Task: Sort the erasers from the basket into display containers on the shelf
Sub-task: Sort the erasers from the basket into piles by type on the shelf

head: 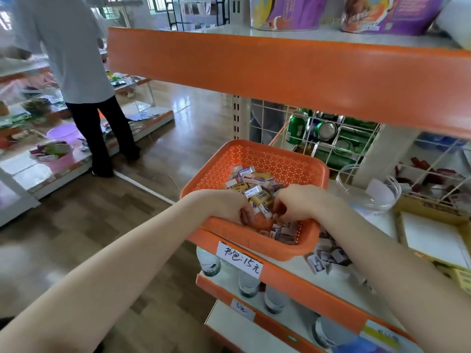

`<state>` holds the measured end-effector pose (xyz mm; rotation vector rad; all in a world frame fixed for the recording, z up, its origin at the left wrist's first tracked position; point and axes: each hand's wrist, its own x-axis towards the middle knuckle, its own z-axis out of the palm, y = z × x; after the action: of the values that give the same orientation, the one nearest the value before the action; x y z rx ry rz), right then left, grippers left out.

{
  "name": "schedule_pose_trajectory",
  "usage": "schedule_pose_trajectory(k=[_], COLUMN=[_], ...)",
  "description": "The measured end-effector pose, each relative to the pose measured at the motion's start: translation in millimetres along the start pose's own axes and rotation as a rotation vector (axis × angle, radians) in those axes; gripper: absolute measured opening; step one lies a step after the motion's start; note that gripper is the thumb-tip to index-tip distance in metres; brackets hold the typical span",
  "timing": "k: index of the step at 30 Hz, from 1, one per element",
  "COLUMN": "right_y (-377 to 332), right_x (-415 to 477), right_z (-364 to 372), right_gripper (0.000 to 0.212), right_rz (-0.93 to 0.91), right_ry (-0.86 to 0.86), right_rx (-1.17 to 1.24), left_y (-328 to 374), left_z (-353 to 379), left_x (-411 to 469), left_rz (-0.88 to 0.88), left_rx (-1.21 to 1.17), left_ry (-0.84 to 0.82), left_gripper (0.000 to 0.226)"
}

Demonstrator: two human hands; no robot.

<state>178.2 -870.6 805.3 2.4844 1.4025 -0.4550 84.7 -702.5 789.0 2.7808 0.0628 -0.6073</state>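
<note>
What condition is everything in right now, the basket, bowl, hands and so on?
basket, on the shelf edge, partly full of erasers
loose erasers, lying on the shelf beside the basket
glass bowl, upright, holding a paper slip
left hand, fingers curled in the pile, grip unclear
right hand, fingers curled round erasers

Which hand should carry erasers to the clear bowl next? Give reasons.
Right. The right hand and left hand both dig among the erasers in the basket, but the clear bowl stands to the right; the left would likely have to cross over.
</note>
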Motion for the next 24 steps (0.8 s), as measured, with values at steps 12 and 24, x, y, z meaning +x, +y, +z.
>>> schedule_pose_trajectory(k=[12,24], right_y=[-1,7], right_x=[-1,-15], right_z=[1,-2], right_gripper=[0.030,0.008], right_rz=[0.030,-0.055], right_ry=[0.030,0.288], right_rx=[-0.001,0.471], left_y=[13,19], left_z=[8,-4], left_x=[6,-7], left_rz=[0.014,0.039], left_rx=[0.002,-0.194], left_ry=[0.024,0.279], left_gripper=[0.017,0.011])
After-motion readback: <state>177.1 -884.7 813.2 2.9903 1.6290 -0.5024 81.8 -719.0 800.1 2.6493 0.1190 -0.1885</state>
